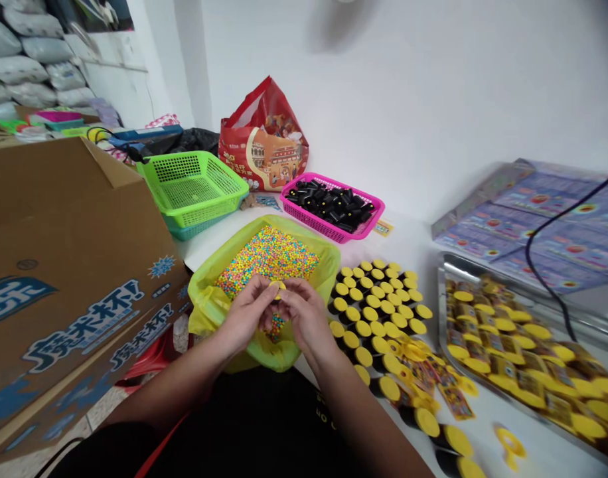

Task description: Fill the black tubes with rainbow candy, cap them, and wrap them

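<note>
Both hands meet over the near part of a basin lined with a yellow plastic bag (204, 292), which holds many small coloured candy balls (279, 249). Between the fingertips is a small container with a yellow lid (277, 285); its lower part is hidden by the fingers. My left hand (251, 305) is closed on its left side, and my right hand (304, 309) is closed on its right side. Just right of the basin stand several black containers with yellow lids (371, 312), packed close together.
A pink basket (368, 229) of black containers sits behind, beside a red bag (264, 153) and green baskets (199, 216). To the right lies a metal tray (442, 312) of yellow-lidded containers, with yellow plastic pieces (418, 355) nearer. A large cardboard box (70, 239) stands left.
</note>
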Available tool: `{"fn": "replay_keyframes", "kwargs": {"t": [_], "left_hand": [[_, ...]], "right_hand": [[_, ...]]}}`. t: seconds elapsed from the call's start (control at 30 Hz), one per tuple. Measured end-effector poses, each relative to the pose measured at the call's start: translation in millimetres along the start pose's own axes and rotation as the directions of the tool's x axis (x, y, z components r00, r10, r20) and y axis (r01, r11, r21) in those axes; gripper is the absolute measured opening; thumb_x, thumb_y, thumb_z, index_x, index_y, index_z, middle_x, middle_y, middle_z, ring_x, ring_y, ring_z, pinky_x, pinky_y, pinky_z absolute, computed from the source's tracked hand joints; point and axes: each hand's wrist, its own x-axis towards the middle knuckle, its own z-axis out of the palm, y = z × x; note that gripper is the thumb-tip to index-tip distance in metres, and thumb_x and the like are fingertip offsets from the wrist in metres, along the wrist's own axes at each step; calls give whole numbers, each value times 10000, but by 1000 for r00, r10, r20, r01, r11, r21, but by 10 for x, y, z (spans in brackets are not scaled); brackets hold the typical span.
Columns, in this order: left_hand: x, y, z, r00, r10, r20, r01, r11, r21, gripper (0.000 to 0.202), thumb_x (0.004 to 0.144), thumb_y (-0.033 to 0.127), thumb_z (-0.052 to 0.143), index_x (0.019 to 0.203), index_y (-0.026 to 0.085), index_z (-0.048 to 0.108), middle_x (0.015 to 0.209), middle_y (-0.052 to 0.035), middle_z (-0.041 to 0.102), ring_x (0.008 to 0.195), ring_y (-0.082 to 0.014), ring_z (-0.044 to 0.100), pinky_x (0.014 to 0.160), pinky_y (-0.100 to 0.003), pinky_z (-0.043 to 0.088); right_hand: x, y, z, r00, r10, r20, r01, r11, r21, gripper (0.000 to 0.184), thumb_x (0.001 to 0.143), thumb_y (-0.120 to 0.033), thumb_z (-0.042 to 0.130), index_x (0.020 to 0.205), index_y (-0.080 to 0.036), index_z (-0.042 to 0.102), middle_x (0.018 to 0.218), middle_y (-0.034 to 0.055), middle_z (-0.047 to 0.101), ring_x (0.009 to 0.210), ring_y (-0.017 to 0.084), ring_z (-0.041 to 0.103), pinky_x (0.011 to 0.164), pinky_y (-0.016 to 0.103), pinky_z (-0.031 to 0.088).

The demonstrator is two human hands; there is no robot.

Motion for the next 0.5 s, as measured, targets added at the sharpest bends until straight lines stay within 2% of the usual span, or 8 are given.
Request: {"fn": "replay_keyframes", "kwargs": {"t": [0.1, 0.23, 0.37, 0.5], "left_hand": [[22, -14, 2, 1000, 25, 11, -25, 1000, -4, 383, 828, 529, 658, 791, 190, 483, 624, 57, 549, 420, -47, 425, 387, -175, 281], [46, -44, 0, 999, 25, -32, -24, 1000, 18, 385, 841, 536, 630, 758, 200, 462, 569, 70, 509, 394, -52, 385, 375, -187, 252], [47, -37, -3, 998, 58, 4, -59, 995, 77, 382, 860, 564, 597, 809, 204, 479, 586, 60, 542, 400, -62, 405, 384, -200, 271], [26, -7, 7, 994, 113, -1, -113, 988, 104, 424, 836, 598, 611, 785, 204, 462, 567, 81, 456, 406, -58, 375, 387, -202, 264]], "right_hand": [[14, -4, -1, 1000, 29, -10, -29, 999, 42, 213, 572, -257, 753, 734, -204, 625, 535, -62, 542, 422, 83, 426, 416, 224, 272], [5, 23, -2, 1000, -2, -1, 2, 1000, 26, 200, 568, -231, 745, 725, -210, 622, 545, -74, 533, 425, 71, 398, 425, 219, 271], [10, 27, 2, 1000, 4, 26, -4, 1000, -3, 225, 629, -316, 748, 781, -221, 612, 577, -66, 534, 466, 93, 447, 440, 223, 296], [16, -2, 20, 996, 84, 32, -84, 996, 7, 269, 645, -382, 750, 710, -210, 554, 573, -63, 510, 467, 94, 460, 431, 217, 274]]}}
